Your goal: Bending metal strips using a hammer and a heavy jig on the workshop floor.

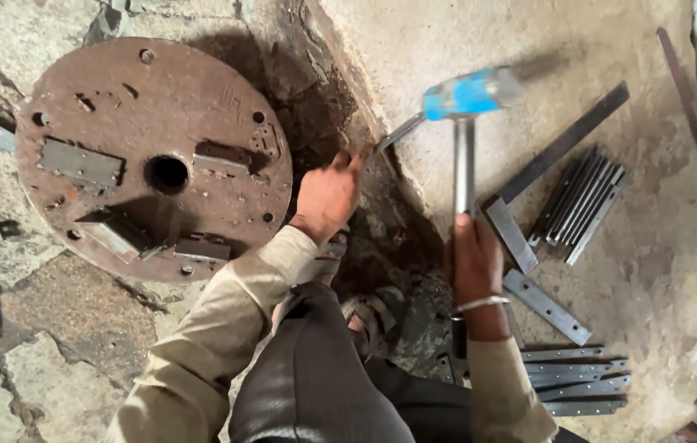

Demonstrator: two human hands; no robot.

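**Hammer and metal strip at stone ledge**

Right hand (476, 261): fist wrapped around hammer (465, 115) handle, blue head raised. Left hand (328, 195): fingers pinching metal strip (398, 133) against the ledge edge (381, 123). Rusty round plate (154, 156) lies left; stacked strips (580, 203) right.

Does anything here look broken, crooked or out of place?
The floor is cracked into uneven slabs, and metal strips lie scattered at odd angles. The round plate is rusty. The left hand holds a thin strip under the hammer in the right hand.

rusty round plate (151, 107), stacked metal strips (580, 203)
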